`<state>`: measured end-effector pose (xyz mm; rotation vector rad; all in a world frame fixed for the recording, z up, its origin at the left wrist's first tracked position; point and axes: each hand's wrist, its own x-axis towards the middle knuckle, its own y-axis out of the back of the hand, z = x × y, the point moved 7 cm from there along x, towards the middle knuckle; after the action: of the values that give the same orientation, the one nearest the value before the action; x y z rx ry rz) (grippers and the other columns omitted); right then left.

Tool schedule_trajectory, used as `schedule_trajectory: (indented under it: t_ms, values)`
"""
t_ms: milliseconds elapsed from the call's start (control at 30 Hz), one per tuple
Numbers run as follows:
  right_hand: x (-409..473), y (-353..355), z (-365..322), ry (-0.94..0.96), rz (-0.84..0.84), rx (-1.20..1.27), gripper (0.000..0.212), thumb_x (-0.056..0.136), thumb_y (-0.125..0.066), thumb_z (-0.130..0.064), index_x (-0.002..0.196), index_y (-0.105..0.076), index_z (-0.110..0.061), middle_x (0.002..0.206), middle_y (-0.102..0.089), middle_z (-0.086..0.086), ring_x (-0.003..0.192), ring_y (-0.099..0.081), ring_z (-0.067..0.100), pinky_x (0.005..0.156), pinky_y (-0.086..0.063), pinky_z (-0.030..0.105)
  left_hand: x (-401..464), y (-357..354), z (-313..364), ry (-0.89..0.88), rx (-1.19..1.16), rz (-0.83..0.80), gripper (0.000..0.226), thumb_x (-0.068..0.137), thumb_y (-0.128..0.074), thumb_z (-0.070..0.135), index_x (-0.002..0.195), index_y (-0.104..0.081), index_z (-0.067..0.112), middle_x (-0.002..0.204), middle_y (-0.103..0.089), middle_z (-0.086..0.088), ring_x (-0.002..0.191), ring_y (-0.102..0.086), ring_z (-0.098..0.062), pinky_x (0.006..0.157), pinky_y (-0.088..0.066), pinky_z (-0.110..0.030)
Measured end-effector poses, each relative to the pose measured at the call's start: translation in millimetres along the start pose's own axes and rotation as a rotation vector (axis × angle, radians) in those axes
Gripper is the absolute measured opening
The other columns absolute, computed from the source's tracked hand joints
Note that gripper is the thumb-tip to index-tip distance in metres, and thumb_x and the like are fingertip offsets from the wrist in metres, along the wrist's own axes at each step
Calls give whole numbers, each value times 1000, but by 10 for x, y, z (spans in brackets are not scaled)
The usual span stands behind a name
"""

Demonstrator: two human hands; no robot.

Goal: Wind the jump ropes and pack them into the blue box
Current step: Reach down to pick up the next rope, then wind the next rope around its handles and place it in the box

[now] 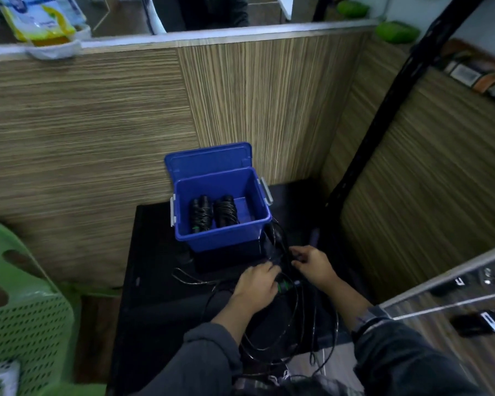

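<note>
We reach both arms forward and down, grey sleeves pushed back from the wrists, and our hands meet close together at the middle of the view. Our left hand (256,285) lies palm down with its knuckles up and its fingers curled round a dark handle (283,287) with a green band, the fingertips hidden beneath. Our right hand (312,265) sits just beyond and to the right of it, wrist bent inward, thumb and forefinger drawn together in a pinch on thin black rope (290,310), with a watch (367,317) on the right wrist.
</note>
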<state>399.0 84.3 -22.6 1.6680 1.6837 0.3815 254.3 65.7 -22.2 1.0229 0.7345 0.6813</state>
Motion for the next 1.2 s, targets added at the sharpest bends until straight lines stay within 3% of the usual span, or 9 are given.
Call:
schedule_trajectory:
  t_ms: [133,233,400,567,767,867,967,1100,1200]
  values:
    - [-87,3,171,-33,-13,-10,43,83,-63,-1,125,-60,-11,117,-64,10,99,-59,15,88,-43,18,-30,-378,-127,214,70,-261,52,97,-49,25,145,-33,16,143,-41,-7,128,-44,-29,100,-42,-43]
    - [-106,82,335,-71,30,-11,43,84,-59,4,125,-60,-9,119,-60,11,106,-58,19,86,-38,14,-59,-501,-174,280,152,-315,55,97,-52,23,146,-29,18,143,-40,-6,128,-44,-27,100,-38,-43]
    - [-134,199,662,-189,90,-23,45,84,-65,-3,128,-57,-10,128,-51,13,116,-54,27,94,-39,22,-31,-454,-143,296,282,-255,54,94,-50,25,145,-32,22,138,-46,-6,124,-48,-25,108,-24,-49]
    - [-171,138,849,-309,9,-94,66,79,-73,-10,138,-46,-20,136,-36,19,118,-50,34,98,-41,26,-4,-496,-91,262,237,-235,54,96,-50,25,146,-30,22,142,-43,-4,126,-46,-25,105,-29,-45]
    - [-232,206,913,-292,62,9,73,73,-71,-4,139,-44,-20,123,-54,25,110,-56,35,92,-45,30,61,-322,-127,252,142,-129,48,94,-43,29,141,-39,21,136,-46,-5,122,-49,-24,103,-30,-41]
    - [-248,368,887,-317,190,135,69,74,-73,-7,137,-48,-14,121,-60,20,109,-58,32,86,-43,26,108,-156,-165,233,191,-95,44,93,-43,30,136,-44,23,129,-49,-4,116,-52,-25,96,-33,-40]
    - [-215,425,850,-336,207,250,62,72,-77,-10,130,-53,-9,114,-64,12,97,-60,24,80,-43,24,138,18,-168,186,237,-83,42,89,-46,31,130,-47,26,123,-53,-2,109,-55,-24,91,-31,-41]
    - [-143,427,733,-318,215,419,40,69,-78,-3,107,-66,-4,95,-65,7,85,-60,18,77,-45,26,224,313,-185,74,325,1,42,84,-52,28,126,-55,28,117,-51,5,112,-50,-18,103,-21,-41]
    - [-79,412,591,-307,211,498,32,68,-79,-6,97,-68,-15,82,-66,2,75,-60,15,70,-46,25,267,508,-226,42,303,68,39,81,-56,24,120,-62,25,115,-49,7,115,-43,-17,105,-18,-39]
